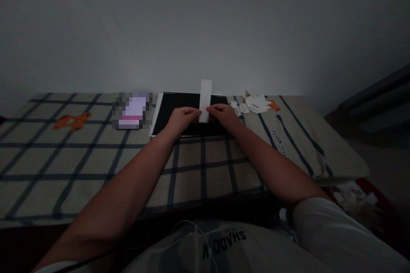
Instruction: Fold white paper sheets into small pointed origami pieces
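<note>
A narrow white paper strip [205,94] stands nearly upright between my hands, its long side pointing away from me. My left hand [184,120] pinches its left edge near the lower end. From the other side, my right hand [224,115] pinches the right edge at about the same height. Below both hands lies a flat black sheet or board [171,106] with small white marks along its far edge. White paper edges show from under it at the left and front.
Right of the black sheet lies a pile of white paper pieces [256,103]. A phone with a blurred, lit screen [136,108] rests on the left. The checked cloth [96,158] covers the table, which meets a plain wall [205,30]. A red container [368,196] with paper scraps stands lower right.
</note>
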{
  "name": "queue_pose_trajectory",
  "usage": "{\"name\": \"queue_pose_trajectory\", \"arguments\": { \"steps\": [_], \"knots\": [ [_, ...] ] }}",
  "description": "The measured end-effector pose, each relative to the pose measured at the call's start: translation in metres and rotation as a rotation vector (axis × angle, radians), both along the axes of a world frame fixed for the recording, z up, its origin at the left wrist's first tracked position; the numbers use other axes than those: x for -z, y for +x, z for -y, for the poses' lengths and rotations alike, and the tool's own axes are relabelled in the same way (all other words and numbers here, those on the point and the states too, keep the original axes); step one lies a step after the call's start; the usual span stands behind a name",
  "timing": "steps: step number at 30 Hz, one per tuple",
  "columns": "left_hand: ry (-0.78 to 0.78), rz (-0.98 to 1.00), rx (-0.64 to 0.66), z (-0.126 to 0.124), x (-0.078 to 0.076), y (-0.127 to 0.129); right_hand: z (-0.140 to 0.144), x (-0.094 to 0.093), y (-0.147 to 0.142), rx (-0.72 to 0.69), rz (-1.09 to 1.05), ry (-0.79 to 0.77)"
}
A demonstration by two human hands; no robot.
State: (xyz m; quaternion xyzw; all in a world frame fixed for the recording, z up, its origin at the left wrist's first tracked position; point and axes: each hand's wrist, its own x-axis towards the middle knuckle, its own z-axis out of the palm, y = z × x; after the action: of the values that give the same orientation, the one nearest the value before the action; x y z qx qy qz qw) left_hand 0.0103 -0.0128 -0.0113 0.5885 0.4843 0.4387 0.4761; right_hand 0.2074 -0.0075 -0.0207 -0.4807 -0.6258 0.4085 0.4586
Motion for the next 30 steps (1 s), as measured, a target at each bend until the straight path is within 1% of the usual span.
{"name": "queue_pose_trajectory", "arguments": {
  "steps": [4,14,20,25,30],
  "knots": [
    [0.003,-0.020,0.000,0.0013,-0.0004,-0.0006,-0.0002,0.0004,0.0006,0.008,0.027,0.019],
    [0.072,-0.121,-0.011,0.0005,-0.0015,-0.0006,0.0023,-0.0035,-0.0003,0.027,0.033,0.031],
    [0.138,-0.128,-0.076,0.0028,-0.0065,-0.0020,0.0061,-0.0068,-0.0015,-0.079,0.013,-0.012],
    [0.129,-0.132,-0.047,0.0021,-0.0054,-0.0018,0.0065,-0.0075,-0.0011,-0.050,0.045,0.016],
    [0.065,-0.096,-0.014,0.0014,-0.0011,-0.0013,0.0028,-0.0054,-0.0005,-0.005,0.054,0.016]
  ]
}}
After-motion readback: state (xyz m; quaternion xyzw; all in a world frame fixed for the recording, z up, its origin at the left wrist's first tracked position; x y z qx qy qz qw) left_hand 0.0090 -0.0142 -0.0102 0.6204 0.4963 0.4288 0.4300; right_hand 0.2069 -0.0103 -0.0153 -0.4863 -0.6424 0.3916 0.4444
